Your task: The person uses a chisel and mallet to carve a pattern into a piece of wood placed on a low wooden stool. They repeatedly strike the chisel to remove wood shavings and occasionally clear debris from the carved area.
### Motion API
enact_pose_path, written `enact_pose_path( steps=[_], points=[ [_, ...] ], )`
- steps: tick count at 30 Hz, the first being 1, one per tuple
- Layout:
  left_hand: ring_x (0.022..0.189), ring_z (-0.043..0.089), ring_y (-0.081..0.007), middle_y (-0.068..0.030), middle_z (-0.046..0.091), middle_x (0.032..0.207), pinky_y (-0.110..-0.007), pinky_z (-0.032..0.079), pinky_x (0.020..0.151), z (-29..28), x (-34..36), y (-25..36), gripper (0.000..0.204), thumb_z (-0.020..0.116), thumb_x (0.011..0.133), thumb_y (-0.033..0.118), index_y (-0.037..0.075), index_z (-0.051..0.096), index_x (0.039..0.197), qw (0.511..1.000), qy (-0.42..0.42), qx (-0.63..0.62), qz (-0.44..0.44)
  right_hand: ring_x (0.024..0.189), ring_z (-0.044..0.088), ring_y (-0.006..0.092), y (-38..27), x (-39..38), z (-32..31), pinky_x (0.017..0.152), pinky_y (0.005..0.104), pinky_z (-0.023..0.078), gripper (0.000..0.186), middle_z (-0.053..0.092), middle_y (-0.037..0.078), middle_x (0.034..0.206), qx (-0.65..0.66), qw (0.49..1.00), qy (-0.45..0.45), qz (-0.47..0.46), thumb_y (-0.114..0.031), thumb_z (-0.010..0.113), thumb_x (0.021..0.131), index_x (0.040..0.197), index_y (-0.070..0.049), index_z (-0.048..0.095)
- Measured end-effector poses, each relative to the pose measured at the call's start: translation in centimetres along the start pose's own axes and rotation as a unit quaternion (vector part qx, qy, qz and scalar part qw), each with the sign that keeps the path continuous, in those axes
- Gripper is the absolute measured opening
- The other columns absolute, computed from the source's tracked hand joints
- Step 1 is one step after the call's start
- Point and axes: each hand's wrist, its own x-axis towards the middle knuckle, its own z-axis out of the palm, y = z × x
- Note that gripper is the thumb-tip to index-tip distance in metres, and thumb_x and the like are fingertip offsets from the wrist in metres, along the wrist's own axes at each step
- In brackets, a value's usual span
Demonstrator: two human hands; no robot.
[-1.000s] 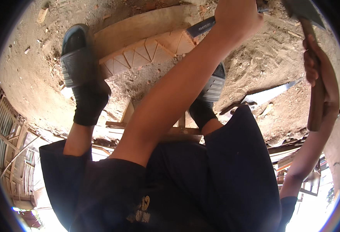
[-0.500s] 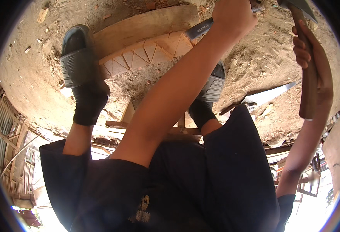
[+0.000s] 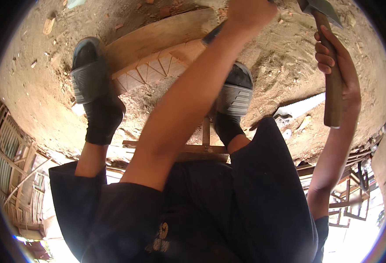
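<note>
My left hand (image 3: 252,13), at the top edge, is closed around a chisel (image 3: 212,34); its dark blade points down-left to the right end of a curved piece of wood (image 3: 162,30). My forearm hides part of the blade and wood. Triangular zigzag lines are cut along the wood's near edge (image 3: 138,75). On the right, my right hand (image 3: 333,57) grips the brown wooden handle of a hatchet (image 3: 332,98), raised with its dark metal head at the top, partly cut off by the frame.
The wood lies on sandy ground between my feet in grey sandals (image 3: 87,79). A handsaw (image 3: 300,105) lies to the right of my right foot. Wood chips are scattered about. A low wooden frame (image 3: 201,149) is beneath me.
My right hand has moved left with the hatchet. My left hand has moved slightly left and up, and its forearm now covers more of the wood's right end.
</note>
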Motion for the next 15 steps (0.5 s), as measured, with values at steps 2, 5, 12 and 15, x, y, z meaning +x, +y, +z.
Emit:
enact_pose_path(
  steps=[2,5,12,15],
  points=[
    [0.067,0.065,-0.0384,-0.0225,0.065,0.069,-0.045,0.048,0.059,-5.4,1.0,0.2,0.029,0.059,0.080,0.020,-0.008,0.065,0.080,0.996,0.069,-0.055,-0.009,0.044,0.042,0.0010,1.0,1.5,-0.6,0.036,0.0158,0.036,0.022,0.046,-0.004,0.063,0.031,0.999,-0.012,0.010,-0.025,0.058,0.095,0.097,-0.004,0.051],
    [0.063,0.060,-0.0239,-0.0126,0.065,0.075,-0.037,0.047,0.057,-11.0,0.8,2.0,0.038,0.064,0.081,0.028,-0.007,0.064,0.095,0.967,0.013,-0.202,-0.155,0.045,0.044,0.0018,3.9,2.2,-3.0,0.037,0.0166,0.039,0.023,0.046,-0.003,0.063,0.059,0.998,0.004,-0.010,-0.025,0.060,0.094,0.095,-0.004,0.050],
    [0.086,0.067,-0.0286,-0.0177,0.066,0.094,-0.039,0.053,0.074,-16.9,-8.1,2.7,0.052,0.077,0.067,0.035,0.000,0.063,0.103,0.935,-0.173,0.273,-0.145,0.048,0.041,0.0030,10.8,3.7,-7.1,0.043,0.0176,0.037,0.022,0.044,-0.003,0.063,0.207,0.976,-0.061,0.038,-0.025,0.061,0.092,0.090,-0.007,0.047],
    [0.082,0.066,-0.0293,-0.0155,0.063,0.090,-0.038,0.052,0.073,-14.8,-12.7,-0.8,0.058,0.083,0.064,0.037,-0.002,0.060,0.101,0.926,-0.172,0.328,-0.073,0.048,0.039,0.0035,11.6,3.9,-6.9,0.043,0.0190,0.035,0.024,0.041,-0.004,0.060,0.199,0.979,-0.048,0.019,-0.027,0.062,0.092,0.085,-0.009,0.047]
  ],
)
